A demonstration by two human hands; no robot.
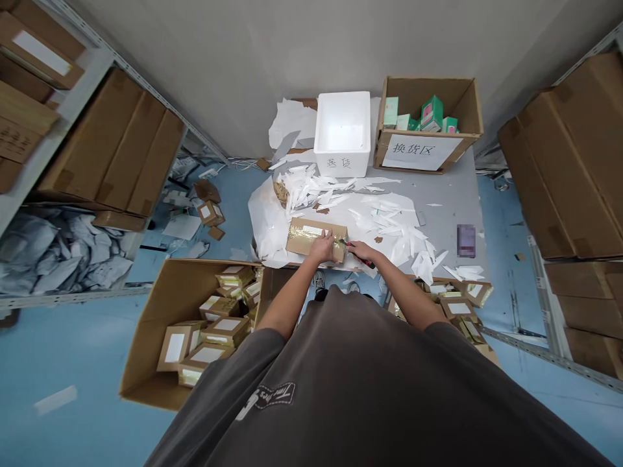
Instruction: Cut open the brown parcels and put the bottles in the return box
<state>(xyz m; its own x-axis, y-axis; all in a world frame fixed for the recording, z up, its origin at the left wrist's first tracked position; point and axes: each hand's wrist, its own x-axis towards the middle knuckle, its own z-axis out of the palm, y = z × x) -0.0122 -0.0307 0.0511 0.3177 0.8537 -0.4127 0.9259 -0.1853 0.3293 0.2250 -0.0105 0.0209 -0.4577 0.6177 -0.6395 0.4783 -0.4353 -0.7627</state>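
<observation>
A taped cardboard box (302,241) with a white label lies near the front edge of the table. My left hand (321,248) grips it from above, toward its right half, with thumb and fingers on the top. In my right hand (361,251) is a red and black utility knife (366,261), its tip pointing at the right end of the box. The fingers are closed round the handle. Whether the blade touches the tape is too small to tell. Scraps of white paper (311,188) lie behind and to the right of the box.
A white foam bin (343,159) and a carton (423,152) with green boxes stand at the back of the table. A large open carton (141,344) of small parcels is at my left, more parcels (457,308) at my right. Shelves (104,65) flank both sides.
</observation>
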